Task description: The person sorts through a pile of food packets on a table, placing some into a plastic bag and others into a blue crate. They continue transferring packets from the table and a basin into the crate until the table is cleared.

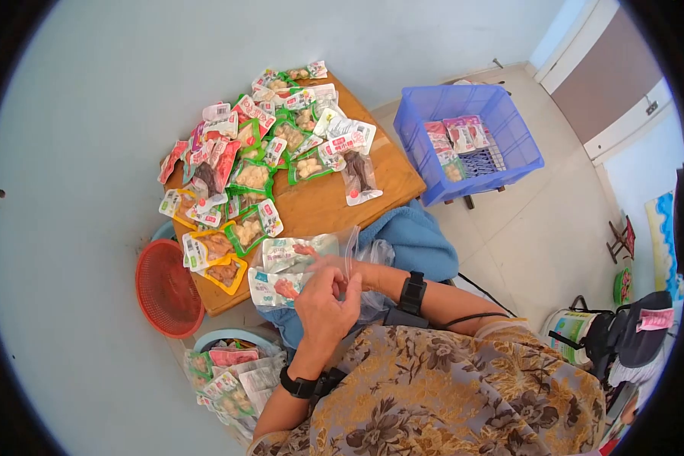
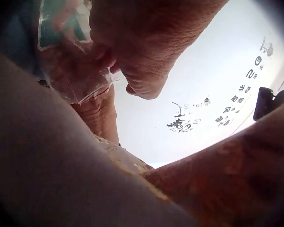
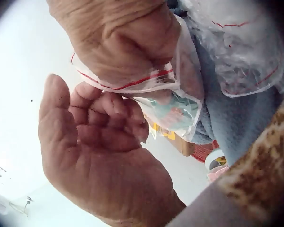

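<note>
Curled and pinched on the red-lined mouth of a clear bag [image 3: 187,80]: fingers [image 3: 132,45] of the left hand [image 1: 323,308]. Just beneath that mouth, fingers [image 3: 109,116] of the right hand [image 3: 99,161], folded toward the palm, thumb standing apart. Touching the film, but gripping or not, cannot tell.

Long axis of the bag about level, roughly along the near edge of the wooden table [image 1: 342,205]. Mouth toward both hands, closed end pointing away toward the red basket [image 1: 167,292]. Inside, pale snack packets [image 1: 281,289].

Held in the air over a blue cloth [image 1: 422,239] on the lap, just off the table's near edge. Further out, loose packets [image 1: 258,152] heaped over the table's far half. Off its right corner, a blue crate [image 1: 509,133].
</note>
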### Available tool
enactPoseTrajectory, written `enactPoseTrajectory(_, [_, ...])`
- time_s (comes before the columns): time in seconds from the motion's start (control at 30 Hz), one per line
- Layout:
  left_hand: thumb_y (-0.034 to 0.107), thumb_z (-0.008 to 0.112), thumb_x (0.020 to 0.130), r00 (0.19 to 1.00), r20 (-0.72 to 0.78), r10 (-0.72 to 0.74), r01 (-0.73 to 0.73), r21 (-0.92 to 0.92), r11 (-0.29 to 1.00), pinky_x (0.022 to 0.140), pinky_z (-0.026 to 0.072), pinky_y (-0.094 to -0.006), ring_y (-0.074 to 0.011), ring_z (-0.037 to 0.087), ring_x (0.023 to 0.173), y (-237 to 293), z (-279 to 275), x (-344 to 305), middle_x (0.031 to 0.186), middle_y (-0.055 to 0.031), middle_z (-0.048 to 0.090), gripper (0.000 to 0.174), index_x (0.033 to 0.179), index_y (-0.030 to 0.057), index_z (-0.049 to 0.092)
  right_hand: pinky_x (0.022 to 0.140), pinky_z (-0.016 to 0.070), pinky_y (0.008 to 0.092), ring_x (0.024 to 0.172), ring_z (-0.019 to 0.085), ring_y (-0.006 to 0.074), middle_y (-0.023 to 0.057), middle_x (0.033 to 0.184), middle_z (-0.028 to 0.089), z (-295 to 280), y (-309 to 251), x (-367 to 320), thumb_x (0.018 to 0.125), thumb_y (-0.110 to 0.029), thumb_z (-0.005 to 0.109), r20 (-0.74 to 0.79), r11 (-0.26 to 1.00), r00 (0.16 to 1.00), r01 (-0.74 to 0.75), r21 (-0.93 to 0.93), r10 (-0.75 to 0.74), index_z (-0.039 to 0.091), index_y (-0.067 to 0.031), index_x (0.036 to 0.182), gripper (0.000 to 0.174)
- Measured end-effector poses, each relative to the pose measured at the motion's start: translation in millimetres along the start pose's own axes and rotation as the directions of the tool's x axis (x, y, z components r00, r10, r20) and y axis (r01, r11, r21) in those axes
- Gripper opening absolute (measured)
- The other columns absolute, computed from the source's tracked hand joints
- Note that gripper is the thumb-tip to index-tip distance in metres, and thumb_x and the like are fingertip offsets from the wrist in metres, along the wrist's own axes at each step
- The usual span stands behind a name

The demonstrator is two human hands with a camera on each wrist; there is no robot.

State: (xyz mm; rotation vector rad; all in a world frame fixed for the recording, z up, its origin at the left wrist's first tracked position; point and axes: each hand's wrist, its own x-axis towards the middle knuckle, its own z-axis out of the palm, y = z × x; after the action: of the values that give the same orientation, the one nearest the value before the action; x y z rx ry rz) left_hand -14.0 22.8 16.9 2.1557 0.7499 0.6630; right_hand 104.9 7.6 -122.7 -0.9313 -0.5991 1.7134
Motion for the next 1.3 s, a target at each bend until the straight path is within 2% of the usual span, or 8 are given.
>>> enactPoseTrajectory(0.03, [0.014, 0.074, 0.079, 1.000, 0.001, 0.007, -0.007, 0.002, 1.000, 0.054, 0.0429, -0.0337, -0.0227, 0.055, 0.058, 0, 0, 2, 0.065, -0.0081, 0.055, 0.020, 0.078, 0.0041, 0.057, 0.083, 0.0462, 0.0267, 0.081, 0.051, 0.0103, 0.0021, 0.095, 0.052, 2, 0, 3, 0.096, -0.022, 0.058, 0.167, 0.959, 0.955, 0.264, -0.100, -0.245, 0.032, -0.0070, 0.151, 0.063])
enactPoseTrajectory(0.07, [0.017, 0.075, 0.078, 0.998, -0.038, 0.047, -0.046, 0.031, 0.998, 0.057, 0.0433, -0.0349, -0.0237, 0.055, 0.061, 1, 0, 5, 0.067, -0.0084, 0.055, 0.022, 0.078, 0.0041, 0.057, 0.083, 0.0462, 0.0267, 0.081, 0.051, 0.0103, 0.0021, 0.095, 0.052, 4, -1, 3, 0.096, -0.022, 0.058, 0.168, 0.957, 0.953, 0.271, -0.100, -0.252, 0.032, -0.0070, 0.151, 0.063])
enactPoseTrajectory(0.13, [0.019, 0.076, 0.078, 0.993, -0.076, 0.096, -0.091, 0.064, 0.994, 0.059, 0.0437, -0.0360, -0.0248, 0.055, 0.064, 2, 2, 9, 0.069, -0.0088, 0.055, 0.025, 0.078, 0.0040, 0.056, 0.085, 0.0479, 0.0280, 0.087, 0.057, 0.0105, 0.0041, 0.097, 0.059, 15, -10, -3, 0.094, -0.022, 0.060, 0.018, 0.806, 0.990, -0.126, 0.579, 0.141, 0.049, -0.0052, 0.139, 0.049])
enactPoseTrajectory(0.17, [0.019, 0.076, 0.077, 0.991, -0.084, 0.105, -0.096, 0.112, 0.989, 0.059, 0.0440, -0.0382, -0.0276, 0.055, 0.067, 2, 4, 12, 0.071, -0.0093, 0.055, 0.025, 0.078, 0.0047, 0.055, 0.085, 0.0479, 0.0280, 0.087, 0.057, 0.0105, 0.0041, 0.097, 0.059, 18, -20, -1, 0.094, -0.022, 0.060, 0.019, 0.807, 0.991, -0.120, 0.578, 0.134, 0.049, -0.0052, 0.139, 0.049])
enactPoseTrajectory(0.33, [0.017, 0.073, 0.078, 0.995, -0.080, 0.067, -0.052, 0.170, 0.984, 0.058, 0.0444, -0.0413, -0.0311, 0.057, 0.069, -10, 19, 16, 0.072, -0.0101, 0.055, 0.022, 0.077, 0.0048, 0.054, 0.086, 0.0483, 0.0279, 0.091, 0.058, 0.0101, 0.0052, 0.097, 0.062, 29, -51, -22, 0.094, -0.021, 0.061, -0.033, 0.998, 0.999, 0.035, 0.054, -0.033, 0.056, -0.0034, 0.131, 0.041])
enactPoseTrajectory(0.53, [0.010, 0.066, 0.084, 0.996, -0.094, 0.010, -0.005, 0.061, 0.998, 0.057, 0.0446, -0.0404, -0.0301, 0.056, 0.064, -16, 22, 22, 0.070, -0.0115, 0.056, 0.014, 0.077, 0.0024, 0.056, 0.088, 0.0488, 0.0278, 0.096, 0.060, 0.0096, 0.0065, 0.097, 0.066, 40, -78, -56, 0.093, -0.020, 0.063, 0.009, 0.792, 0.972, 0.198, -0.577, -0.236, 0.063, -0.0012, 0.120, 0.033])
enactPoseTrajectory(0.77, [0.009, 0.066, 0.088, 0.992, -0.041, -0.120, 0.109, -0.201, 0.974, 0.053, 0.0431, -0.0329, -0.0201, 0.055, 0.057, -26, 21, 20, 0.068, -0.0094, 0.056, 0.015, 0.078, -0.0001, 0.059, 0.078, 0.0561, 0.0278, 0.087, 0.067, 0.0136, 0.0102, 0.097, 0.070, 2, -97, -84, 0.094, -0.012, 0.061, -0.115, 0.918, 0.993, -0.076, -0.389, 0.034, 0.065, 0.0052, 0.111, 0.024])
enactPoseTrajectory(1.3, [0.006, 0.069, 0.086, 0.995, -0.006, -0.104, 0.100, -0.203, 0.974, 0.053, 0.0439, -0.0312, -0.0195, 0.054, 0.055, -25, 18, 21, 0.066, -0.0091, 0.054, 0.014, 0.078, 0.0005, 0.059, 0.056, 0.0525, 0.0234, 0.066, 0.066, 0.0109, 0.0062, 0.081, 0.069, -41, -103, -88, 0.095, -0.010, 0.060, -0.540, 0.909, 0.802, 0.010, -0.417, -0.256, 0.066, 0.0003, 0.103, 0.015])
